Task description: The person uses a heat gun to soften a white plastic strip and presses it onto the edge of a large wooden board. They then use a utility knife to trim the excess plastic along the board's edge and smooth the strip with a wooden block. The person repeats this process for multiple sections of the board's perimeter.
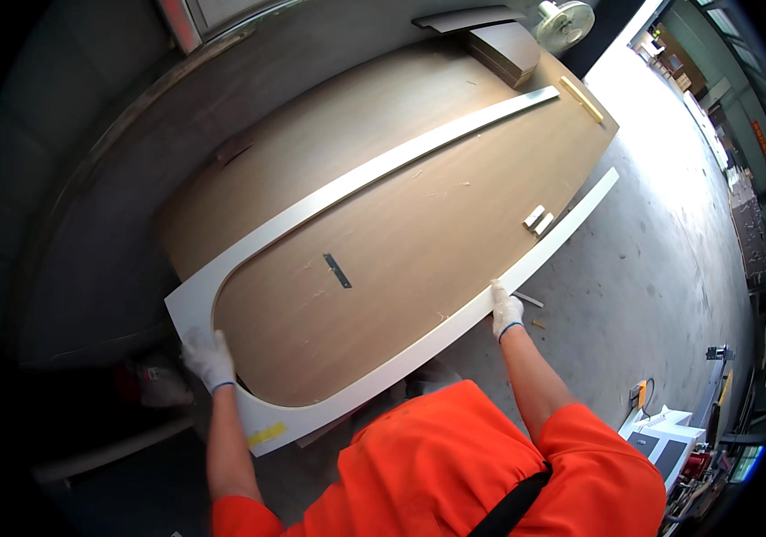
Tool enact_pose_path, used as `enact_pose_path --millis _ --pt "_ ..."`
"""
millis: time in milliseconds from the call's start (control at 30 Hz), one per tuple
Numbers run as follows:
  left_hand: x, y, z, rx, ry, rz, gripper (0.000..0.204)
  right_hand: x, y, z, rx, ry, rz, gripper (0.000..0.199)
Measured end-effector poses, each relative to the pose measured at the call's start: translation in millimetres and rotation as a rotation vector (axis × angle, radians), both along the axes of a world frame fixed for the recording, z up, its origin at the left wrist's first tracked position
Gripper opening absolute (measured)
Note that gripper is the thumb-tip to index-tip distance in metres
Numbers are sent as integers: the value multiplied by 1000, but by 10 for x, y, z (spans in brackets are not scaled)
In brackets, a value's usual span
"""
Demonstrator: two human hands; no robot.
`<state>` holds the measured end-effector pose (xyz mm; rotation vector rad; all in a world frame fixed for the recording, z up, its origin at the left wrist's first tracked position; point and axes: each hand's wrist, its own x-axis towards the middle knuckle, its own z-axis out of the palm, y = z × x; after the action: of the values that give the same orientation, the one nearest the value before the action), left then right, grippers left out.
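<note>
A large white U-shaped panel (419, 349) lies over a brown board-topped table, its closed, curved end at the left and its two long arms reaching to the upper right. My left hand (210, 361), in a white knit glove, grips the panel's curved end at the inner edge of the cut-out; its fingers are slightly blurred. My right hand (506, 311), gloved too, is closed on the outer edge of the nearer arm. Part of that arm overhangs the table. A yellow label (266, 434) sits on the panel's near left corner.
On the brown board (383, 259) lie a small dark metal strip (337, 270), white blocks (539, 220) and a yellow strip (582, 100). Stacked brown boards (504, 54) and a fan (564, 24) stand at the far end. A white machine (665, 438) stands at the lower right.
</note>
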<state>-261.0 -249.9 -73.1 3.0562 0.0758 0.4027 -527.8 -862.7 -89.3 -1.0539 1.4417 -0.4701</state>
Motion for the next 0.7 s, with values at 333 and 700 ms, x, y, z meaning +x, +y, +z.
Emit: enact_pose_path --millis 333,700 --pt "-947 -2079 456 -787 200 -398 20 1260 1244 688 -832 137 1052 39" --pt "-1679 -1195 757 -1013 341 -158 19 2186 2265 375 -1016 481 1436 20"
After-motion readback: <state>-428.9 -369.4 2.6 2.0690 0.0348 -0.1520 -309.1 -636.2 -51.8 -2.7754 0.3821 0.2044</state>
